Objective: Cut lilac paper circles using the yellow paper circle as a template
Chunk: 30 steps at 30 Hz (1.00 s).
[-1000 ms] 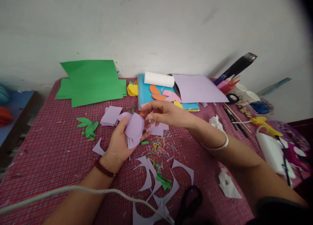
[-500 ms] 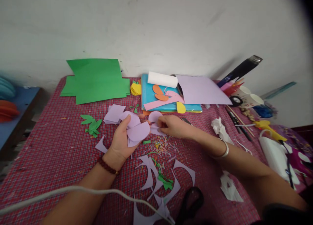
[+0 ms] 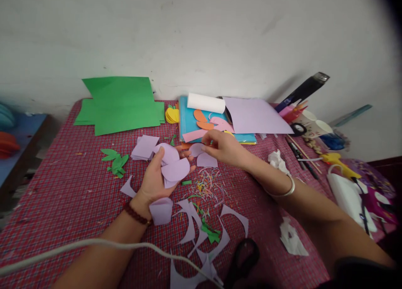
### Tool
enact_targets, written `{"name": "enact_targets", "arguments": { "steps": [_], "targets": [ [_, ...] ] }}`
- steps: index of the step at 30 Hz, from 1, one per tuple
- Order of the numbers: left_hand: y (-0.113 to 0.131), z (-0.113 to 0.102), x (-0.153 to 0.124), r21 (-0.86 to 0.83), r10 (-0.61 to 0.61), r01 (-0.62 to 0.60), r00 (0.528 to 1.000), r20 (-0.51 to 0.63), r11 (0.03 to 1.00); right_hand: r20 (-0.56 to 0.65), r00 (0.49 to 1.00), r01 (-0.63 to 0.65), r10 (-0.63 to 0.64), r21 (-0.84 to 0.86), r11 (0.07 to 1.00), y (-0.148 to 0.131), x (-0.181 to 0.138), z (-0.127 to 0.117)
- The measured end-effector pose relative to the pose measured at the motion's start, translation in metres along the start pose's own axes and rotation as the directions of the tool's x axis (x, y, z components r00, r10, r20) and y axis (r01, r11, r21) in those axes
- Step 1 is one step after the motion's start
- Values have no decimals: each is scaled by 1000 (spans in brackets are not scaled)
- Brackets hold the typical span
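Note:
My left hand [image 3: 153, 176] is closed around a stack of lilac paper petals [image 3: 176, 171], the thumb lying on top of them. To its right, my right hand [image 3: 221, 146] has its fingertips pinched at the edge of another rounded lilac paper petal [image 3: 196, 150]. Just below that petal lies a further lilac paper piece [image 3: 207, 160]. A lilac piece with a rounded top [image 3: 161, 211] rests against my left wrist. Behind my left hand sits a pile of square lilac papers [image 3: 145, 147].
Lilac offcuts [image 3: 234, 217] and coloured shreds [image 3: 205, 186] lie in front, with black scissor handles [image 3: 243, 259] and a white cable [image 3: 125, 246] nearest me. Green leaves [image 3: 116, 161], green sheets [image 3: 122, 107] and a blue pack [image 3: 185, 121] stand further off. A yellow glue gun [image 3: 339, 163] is at right.
My right hand has moved slightly up, and the petal at its fingertips has shifted. A lilac piece now shows by my left wrist. The left hand keeps its stack.

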<state>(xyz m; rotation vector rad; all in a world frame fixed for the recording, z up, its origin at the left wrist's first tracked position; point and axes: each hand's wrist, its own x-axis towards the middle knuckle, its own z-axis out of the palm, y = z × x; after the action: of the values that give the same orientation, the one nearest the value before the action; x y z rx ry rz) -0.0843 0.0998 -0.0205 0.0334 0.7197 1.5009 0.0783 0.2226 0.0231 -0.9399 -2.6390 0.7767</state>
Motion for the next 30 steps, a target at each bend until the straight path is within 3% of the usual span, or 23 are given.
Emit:
{"name": "enact_targets", "arguments": {
  "steps": [3, 6, 10, 14, 17, 19, 22, 26, 30],
  "targets": [
    [1, 1, 0, -12, -3, 3, 1000, -5, 1000, 111, 994, 14, 19, -288, 957, 21, -11, 6],
    [1, 3, 2, -19, 16, -17, 999, -34, 1000, 198, 979, 19, 38, -279, 960, 34, -17, 12],
    [1, 4, 3, -23, 22, -24, 997, -79, 999, 212, 973, -98, 85, 50, 994, 40, -13, 9],
    [0, 5, 3, -27, 34, -36, 997, -72, 999, 110, 972, -235, 208, 532, 814, 25, -6, -3],
    [0, 5, 2, -39, 73, -76, 994, -82, 996, 184, 979, -186, 84, 652, 735, 7, 1, -7],
    [0, 5, 2, -36, 84, -88, 992, -98, 995, 139, 990, -103, 29, 557, 824, 2, 8, -6],
    [1, 5, 2, -13, 39, -40, 995, -93, 999, -70, 996, -47, 61, 186, 981, 11, 15, 2],
    [1, 4, 2, 7, 24, -24, 997, -66, 1000, 55, 998, -5, 11, -113, 994, 23, 13, 19],
    [1, 4, 2, -1, 21, -21, 998, -52, 1000, 126, 990, 91, -66, -207, 974, 24, 10, 29]
  ]
}}
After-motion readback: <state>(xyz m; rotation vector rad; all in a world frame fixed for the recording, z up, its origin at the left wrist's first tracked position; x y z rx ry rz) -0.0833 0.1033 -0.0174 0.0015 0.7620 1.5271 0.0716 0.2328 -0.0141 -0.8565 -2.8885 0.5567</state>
